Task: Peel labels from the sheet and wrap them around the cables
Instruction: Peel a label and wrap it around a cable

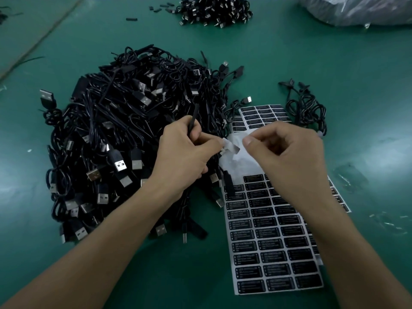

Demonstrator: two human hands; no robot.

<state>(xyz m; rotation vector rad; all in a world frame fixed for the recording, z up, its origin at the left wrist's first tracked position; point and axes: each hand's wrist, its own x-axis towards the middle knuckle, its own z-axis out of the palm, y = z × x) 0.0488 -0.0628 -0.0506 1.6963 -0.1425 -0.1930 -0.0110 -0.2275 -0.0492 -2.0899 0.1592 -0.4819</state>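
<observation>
- Keep the left hand point(187, 152) clamped on the thin black cable point(194, 118), as held now beside the heap of black USB cables point(116, 130).
- Hold the small peeled label point(231, 149), pale back up, between both hands, over the stripped patch of the white sheet of black rectangular labels point(274, 237).
- With the right hand point(289, 150), fingers curled and apparently pinching the label's free end, pull taut.
- Fold squarely round the cable, edges matched, no creases.

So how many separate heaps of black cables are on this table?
3: a big heap by the left hand, a smaller heap at the far edge, and a small bunch right of the label sheet. More may lie out of view.
</observation>
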